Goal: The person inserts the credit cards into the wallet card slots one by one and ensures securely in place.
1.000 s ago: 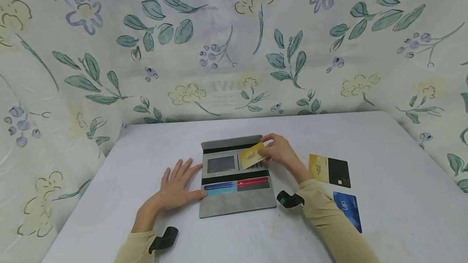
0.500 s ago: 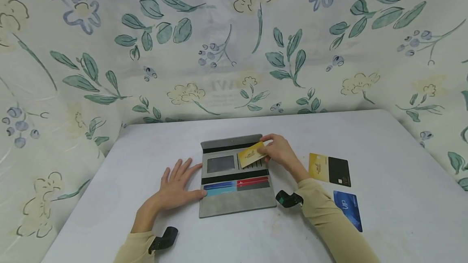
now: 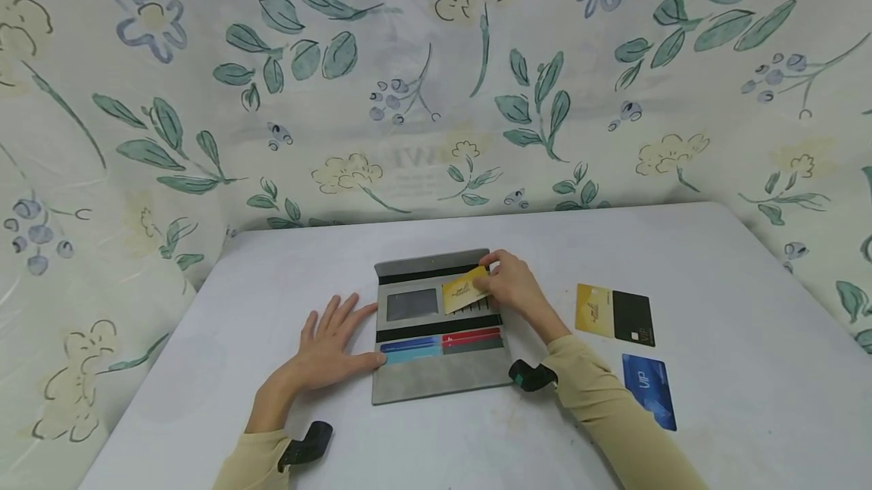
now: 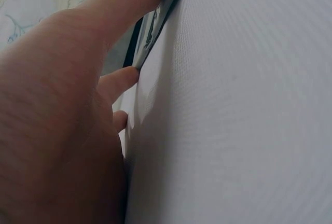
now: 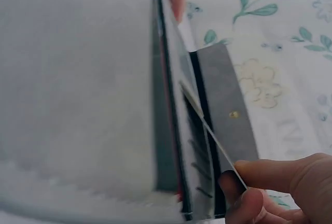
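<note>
A grey wallet [image 3: 443, 384] lies unfolded on the white table, with blue and red cards in its lower slots and a clear window at upper left. My right hand [image 3: 514, 283] pinches a gold card [image 3: 462, 291] between thumb and fingers. The card slants over the slotted panel at the wallet's upper right. In the right wrist view its far edge meets the panel [image 5: 199, 156]; how deep it sits in a slot I cannot tell. My left hand [image 3: 327, 350] lies with fingers spread, its thumb and a fingertip touching the wallet's left edge.
Right of the wallet a gold and black card [image 3: 615, 314] lies flat on the white table [image 3: 742, 369]. Nearer, a blue VIP card [image 3: 649, 390] is partly covered by the right sleeve. A floral cloth [image 3: 436, 96] hangs behind the table.
My right hand has shifted slightly left, and the gold card with it, over the wallet's upper right panel. The left hand stays in place.
</note>
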The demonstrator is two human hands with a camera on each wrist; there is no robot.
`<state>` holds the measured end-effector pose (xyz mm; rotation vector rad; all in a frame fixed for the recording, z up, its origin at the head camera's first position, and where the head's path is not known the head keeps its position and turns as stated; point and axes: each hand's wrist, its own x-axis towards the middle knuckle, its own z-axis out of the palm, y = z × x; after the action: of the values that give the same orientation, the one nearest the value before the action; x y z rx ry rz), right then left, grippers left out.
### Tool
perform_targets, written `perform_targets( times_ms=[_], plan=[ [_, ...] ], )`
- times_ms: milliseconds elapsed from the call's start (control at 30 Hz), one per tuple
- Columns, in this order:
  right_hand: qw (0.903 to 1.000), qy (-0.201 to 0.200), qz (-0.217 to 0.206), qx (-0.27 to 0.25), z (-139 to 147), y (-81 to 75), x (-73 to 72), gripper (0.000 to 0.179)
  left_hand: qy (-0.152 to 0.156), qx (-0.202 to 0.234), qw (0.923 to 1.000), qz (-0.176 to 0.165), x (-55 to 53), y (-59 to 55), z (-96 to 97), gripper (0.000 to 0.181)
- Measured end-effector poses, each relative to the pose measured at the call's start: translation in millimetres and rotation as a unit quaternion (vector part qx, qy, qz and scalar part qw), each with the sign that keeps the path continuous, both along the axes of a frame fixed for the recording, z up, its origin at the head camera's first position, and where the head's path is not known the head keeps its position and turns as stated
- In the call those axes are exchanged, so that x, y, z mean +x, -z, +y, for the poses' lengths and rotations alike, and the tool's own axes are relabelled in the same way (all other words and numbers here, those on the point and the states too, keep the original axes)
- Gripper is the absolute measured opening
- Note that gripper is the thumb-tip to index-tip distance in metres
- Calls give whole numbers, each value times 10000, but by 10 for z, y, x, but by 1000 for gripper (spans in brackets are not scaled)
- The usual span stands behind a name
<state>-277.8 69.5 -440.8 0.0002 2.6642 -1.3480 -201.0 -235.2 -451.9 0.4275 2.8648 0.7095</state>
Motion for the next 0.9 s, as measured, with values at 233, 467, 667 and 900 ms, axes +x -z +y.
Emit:
perform_targets(
  times_ms=[233, 467, 667, 900],
  plan=[
    [9994, -105, 221, 263, -82, 77, 25, 37, -12, -110, 9999, 65, -15, 37, -12, 85],
    [9963, -674, 30, 541, -68, 28, 55, 42, -1, -131, 9999, 40, -24, 44, -13, 85],
    [9860, -1507, -72, 705, 4, -48, 48, 54, 3, -98, 10000, 21, -21, 31, -8, 85],
    [9762, -1797, 254, 1190, 18, -67, 38, 51, -16, -123, 9999, 46, -23, 45, -17, 86]
  ],
)
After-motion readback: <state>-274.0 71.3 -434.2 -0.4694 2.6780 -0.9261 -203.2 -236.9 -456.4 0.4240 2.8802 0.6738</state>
